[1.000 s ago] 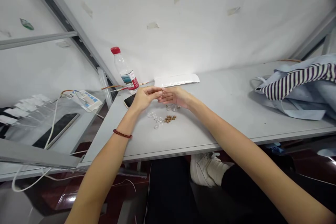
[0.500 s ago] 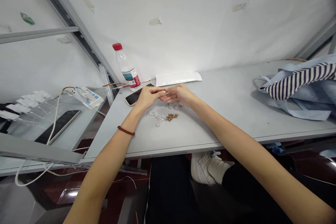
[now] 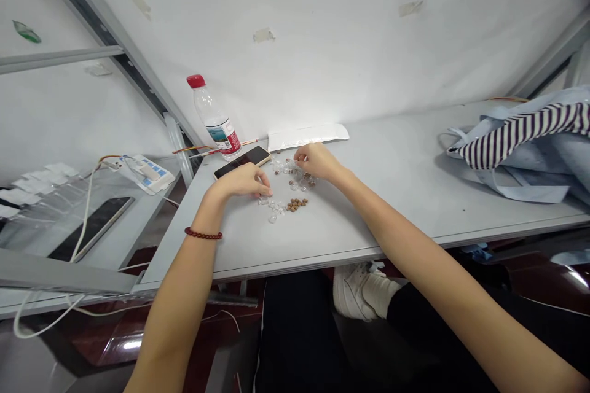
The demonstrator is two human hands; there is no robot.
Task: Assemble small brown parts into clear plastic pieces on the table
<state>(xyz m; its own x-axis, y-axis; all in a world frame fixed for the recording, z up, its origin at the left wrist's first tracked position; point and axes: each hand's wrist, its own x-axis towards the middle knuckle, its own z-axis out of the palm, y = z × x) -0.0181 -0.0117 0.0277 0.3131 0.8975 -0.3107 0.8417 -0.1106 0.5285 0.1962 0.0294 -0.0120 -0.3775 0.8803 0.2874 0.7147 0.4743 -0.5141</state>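
Clear faceted beads (image 3: 275,204) scattered near right hand (image 3: 318,161); brown beads (image 3: 297,204) clustered beside.

The left hand (image 3: 242,181) rests just beside a phone (image 3: 242,163), while the right hand (image 3: 318,161) touches clear beads (image 3: 276,204) on the surface (image 3: 359,221), with brown beads (image 3: 296,204) between the hands.

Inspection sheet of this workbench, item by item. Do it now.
Surface: pale grey table, with small parts lying on it.
Job's things: clear plastic pieces scattered beside and behind a small cluster of brown beads.
Clutter: black-screened phone, red-capped water bottle, white envelope, striped cloth bag.
Hands: left hand rests beside the clear pieces; right hand is among them, fingers down. Any grip: cannot tell.
Cables: thin orange wire behind the table; white cable at left.
Surroundings: white wall sheet with tape strips; dark tablet on a side surface.
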